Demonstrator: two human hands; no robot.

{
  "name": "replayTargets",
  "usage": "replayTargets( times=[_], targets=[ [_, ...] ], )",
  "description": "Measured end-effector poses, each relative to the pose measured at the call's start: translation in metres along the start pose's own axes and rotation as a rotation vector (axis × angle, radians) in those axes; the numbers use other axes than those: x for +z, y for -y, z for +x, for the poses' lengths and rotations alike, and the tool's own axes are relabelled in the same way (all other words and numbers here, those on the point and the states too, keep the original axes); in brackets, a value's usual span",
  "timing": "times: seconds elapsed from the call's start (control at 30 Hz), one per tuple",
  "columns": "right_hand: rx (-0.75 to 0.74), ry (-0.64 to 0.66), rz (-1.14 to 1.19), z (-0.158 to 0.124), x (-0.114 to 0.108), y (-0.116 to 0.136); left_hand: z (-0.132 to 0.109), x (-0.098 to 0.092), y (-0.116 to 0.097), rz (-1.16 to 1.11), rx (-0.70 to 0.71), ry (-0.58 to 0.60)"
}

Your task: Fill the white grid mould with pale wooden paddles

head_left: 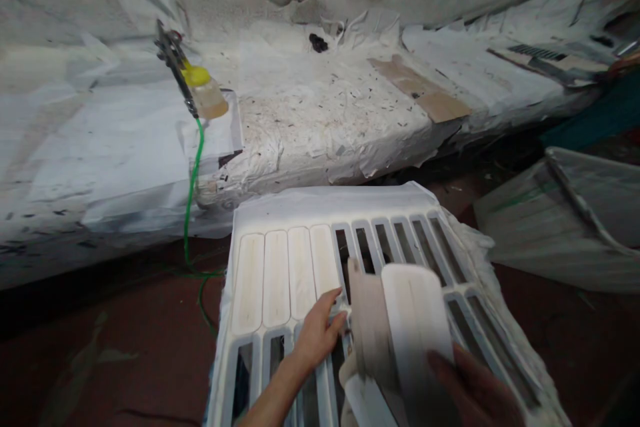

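Note:
A white slotted frame (300, 213) lies in front of me on a white sheet. Several pale wooden slats (275, 277) fill its upper left slots; the other slots are bare. My left hand (317, 333) reaches onto the frame, fingers pinching the lower end of a slat beside the filled ones. My right hand (475, 390) is closed on a stack of flat white and pale slats (400, 327), held tilted above the frame's lower middle.
A paint-spattered bench covered in white paper (325, 113) runs behind the frame. A spray gun with a yellow-capped cup (200, 83) rests on it, its green hose (193, 180) dropping to the dark red floor. White panels (560, 220) lean at right.

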State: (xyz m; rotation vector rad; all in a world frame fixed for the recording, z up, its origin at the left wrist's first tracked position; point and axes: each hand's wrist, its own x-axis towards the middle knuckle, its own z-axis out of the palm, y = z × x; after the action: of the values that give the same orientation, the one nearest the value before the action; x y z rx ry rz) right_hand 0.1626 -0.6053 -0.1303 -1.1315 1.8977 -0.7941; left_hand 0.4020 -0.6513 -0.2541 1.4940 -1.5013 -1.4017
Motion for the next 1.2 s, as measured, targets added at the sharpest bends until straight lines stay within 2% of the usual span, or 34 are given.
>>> replayTargets(
  times=[0.03, 0.1, 0.17, 0.27, 0.37, 0.5, 0.63, 0.83, 1.0, 1.1, 1.2],
  targets=[
    [-0.023, 0.090, 0.083, 0.020, 0.006, 0.015, 0.014, 0.014, 0.006, 0.038, 0.030, 0.033],
    [0.021, 0.048, 0.219, 0.056, 0.023, 0.040, 0.037, 0.045, 0.014, 0.139, 0.052, 0.086],
    [0.011, 0.003, 0.382, 0.087, 0.044, 0.051, 0.048, 0.078, 0.017, 0.218, 0.062, 0.140],
    [-0.036, -0.052, 0.452, 0.121, 0.071, 0.039, 0.042, 0.119, 0.018, 0.241, 0.031, 0.180],
    [-0.047, -0.035, 0.427, 0.142, 0.088, 0.015, 0.021, 0.144, 0.019, 0.266, -0.002, 0.161],
    [-0.108, -0.001, 0.257, 0.154, 0.102, -0.009, 0.003, 0.149, 0.015, 0.235, 0.039, 0.121],
    [-0.145, 0.060, 0.060, 0.159, 0.115, -0.026, 0.004, 0.143, 0.013, 0.226, -0.058, 0.171],
    [-0.145, 0.131, -0.113, 0.178, 0.134, -0.051, 0.010, 0.152, 0.034, 0.183, -0.053, 0.193],
    [-0.132, 0.144, -0.188, 0.184, 0.126, -0.052, 0.013, 0.156, 0.041, 0.231, -0.096, 0.265],
    [-0.113, 0.145, -0.219, 0.179, 0.117, -0.051, 0.013, 0.154, 0.042, 0.244, -0.064, 0.255],
    [-0.127, 0.159, -0.233, 0.182, 0.122, -0.049, 0.015, 0.156, 0.046, 0.247, -0.049, 0.248]
  ],
)
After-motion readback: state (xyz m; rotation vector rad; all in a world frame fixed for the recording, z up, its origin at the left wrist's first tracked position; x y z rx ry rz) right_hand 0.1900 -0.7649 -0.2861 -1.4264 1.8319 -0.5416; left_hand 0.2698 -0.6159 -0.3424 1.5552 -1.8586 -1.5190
